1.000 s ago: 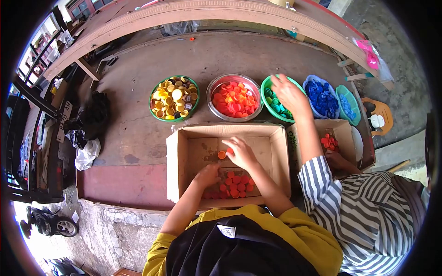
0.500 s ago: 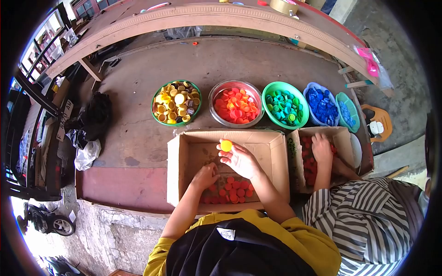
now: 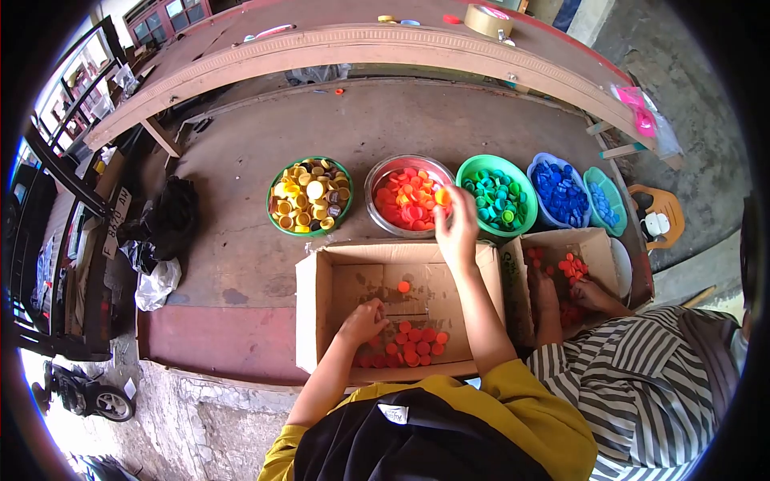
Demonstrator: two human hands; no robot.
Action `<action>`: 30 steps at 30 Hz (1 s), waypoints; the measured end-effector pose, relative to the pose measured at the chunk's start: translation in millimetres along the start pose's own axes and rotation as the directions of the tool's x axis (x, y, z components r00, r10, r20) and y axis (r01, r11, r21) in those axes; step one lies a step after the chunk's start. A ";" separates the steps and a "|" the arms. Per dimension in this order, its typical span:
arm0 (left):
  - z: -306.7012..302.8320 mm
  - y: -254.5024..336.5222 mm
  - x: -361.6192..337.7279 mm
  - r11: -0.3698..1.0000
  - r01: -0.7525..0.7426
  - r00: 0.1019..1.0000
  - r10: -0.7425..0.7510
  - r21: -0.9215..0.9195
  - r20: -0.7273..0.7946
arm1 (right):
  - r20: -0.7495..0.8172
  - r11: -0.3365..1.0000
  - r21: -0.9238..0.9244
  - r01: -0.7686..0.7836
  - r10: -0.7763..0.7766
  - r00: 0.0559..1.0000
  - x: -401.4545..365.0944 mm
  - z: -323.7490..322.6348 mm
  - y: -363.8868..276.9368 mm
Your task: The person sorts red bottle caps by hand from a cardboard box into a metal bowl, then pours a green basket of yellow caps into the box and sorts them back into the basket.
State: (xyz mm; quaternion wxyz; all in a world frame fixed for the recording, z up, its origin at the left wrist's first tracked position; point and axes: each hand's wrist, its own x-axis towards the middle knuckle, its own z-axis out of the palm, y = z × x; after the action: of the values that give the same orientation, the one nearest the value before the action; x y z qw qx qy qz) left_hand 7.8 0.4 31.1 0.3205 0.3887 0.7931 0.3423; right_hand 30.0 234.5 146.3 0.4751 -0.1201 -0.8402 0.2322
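My right hand [image 3: 457,227] is over the right rim of the metal bowl [image 3: 374,220] of red and orange caps, its fingers closed on a yellow-orange cap [image 3: 442,196]. Inside the large cardboard box [image 3: 308,317], my left hand [image 3: 365,321] is closed near its left side; what it holds, if anything, is hidden. Red caps [image 3: 411,346] lie in the lower part of that box, and a single orange-red cap [image 3: 403,286] lies higher up on its floor.
Beyond the boxes stand a basket of yellow caps [image 3: 311,196], a green bowl [image 3: 497,195], a blue basket [image 3: 559,191] and a small teal basket [image 3: 605,199]. At right, a co-worker's hands [image 3: 589,295] are in a smaller box [image 3: 517,301]. Black and white bags [image 3: 159,284] lie left.
My right hand has moved up and right from the large box to the metal bowl with the cap. A single orange-red cap now shows on the box floor. The co-worker's hands have shifted.
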 end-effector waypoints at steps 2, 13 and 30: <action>-1.4 0.4 1.6 1.000 -0.008 1.000 0.008 0.005 0.002 | 0.141 0.933 -0.357 -0.036 0.092 0.986 -21.5 3.8 0.1; 1.3 3.8 0.4 0.996 -0.063 0.993 0.056 -0.066 -0.100 | 0.651 0.984 -0.175 0.042 0.084 0.754 -146.8 25.3 21.6; 26.6 -7.2 -36.7 0.907 0.068 0.995 -0.095 0.415 0.044 | 0.525 0.880 0.300 -0.368 0.169 0.834 -62.8 -18.0 -35.2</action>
State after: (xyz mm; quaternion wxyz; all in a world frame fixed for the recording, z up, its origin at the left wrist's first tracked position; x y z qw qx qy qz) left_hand 43.6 -25.8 19.3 0.2699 0.4247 0.8526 0.1409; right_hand 78.6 182.5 125.3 0.2258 -0.0806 -0.8425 0.4824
